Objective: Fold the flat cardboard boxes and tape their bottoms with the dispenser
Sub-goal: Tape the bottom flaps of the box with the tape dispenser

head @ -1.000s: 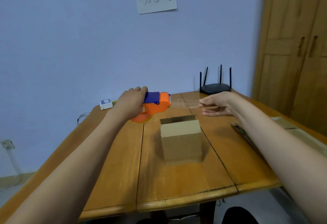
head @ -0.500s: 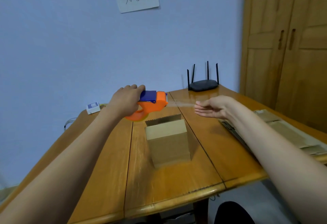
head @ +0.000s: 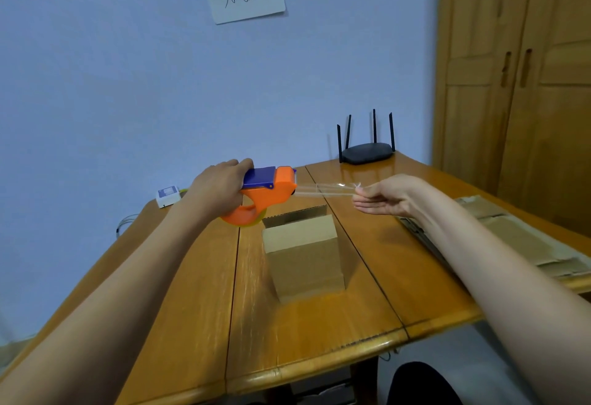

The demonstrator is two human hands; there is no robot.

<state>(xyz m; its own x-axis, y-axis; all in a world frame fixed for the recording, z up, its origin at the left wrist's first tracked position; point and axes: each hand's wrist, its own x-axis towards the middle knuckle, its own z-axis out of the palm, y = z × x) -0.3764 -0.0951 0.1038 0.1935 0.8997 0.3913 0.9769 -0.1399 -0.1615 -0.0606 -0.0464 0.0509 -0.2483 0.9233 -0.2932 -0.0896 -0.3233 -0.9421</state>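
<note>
A folded brown cardboard box [head: 303,254] stands upright in the middle of the wooden table [head: 319,340]. Above and behind it my left hand [head: 220,188] grips an orange and blue tape dispenser [head: 268,193]. A strip of clear tape [head: 323,189] stretches from the dispenser's mouth to the right. My right hand [head: 383,196] pinches the strip's free end between thumb and fingers. Both hands hover above the box without touching it.
A stack of flat cardboard boxes [head: 518,238] lies along the table's right edge. A black router [head: 367,152] stands at the far end, a small white device [head: 167,196] at the far left. A wooden wardrobe [head: 527,85] fills the right side.
My right hand has drawn the tape end a little further from the dispenser, so the strip is longer. The view has shifted slightly; the box has not moved.
</note>
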